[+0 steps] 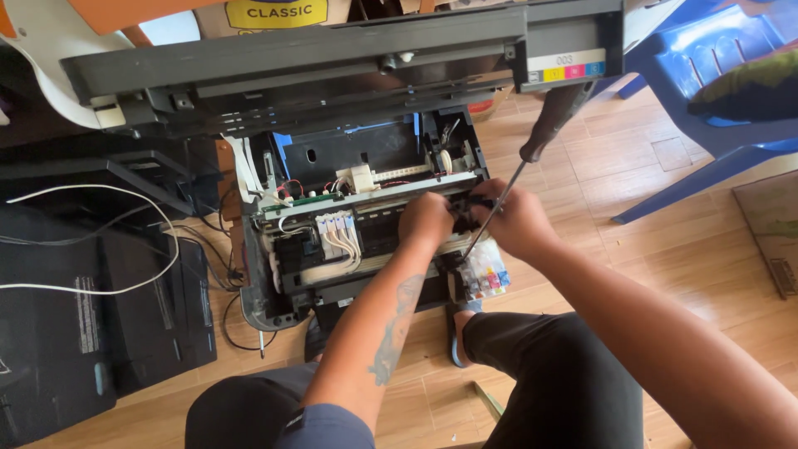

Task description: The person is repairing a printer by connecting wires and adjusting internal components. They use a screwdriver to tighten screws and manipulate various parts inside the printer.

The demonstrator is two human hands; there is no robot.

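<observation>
An opened inkjet printer (283,274) lies on the floor with its cover off and its scanner lid (332,58) raised behind. My left hand (424,220) grips a small black plastic part (467,212) over the printer's right side. My right hand (519,220) pinches the same part from the right and also holds a screwdriver (540,137), its dark handle pointing up and its shaft slanting down towards the ink tanks (486,278). White ink tubes (337,237) run across the carriage area.
A black printer casing (91,316) with a white cable (100,241) lies at left. A blue plastic chair (706,91) stands at right on the wooden floor (665,233). My knees are bent in front of the printer, feet tucked under its edge.
</observation>
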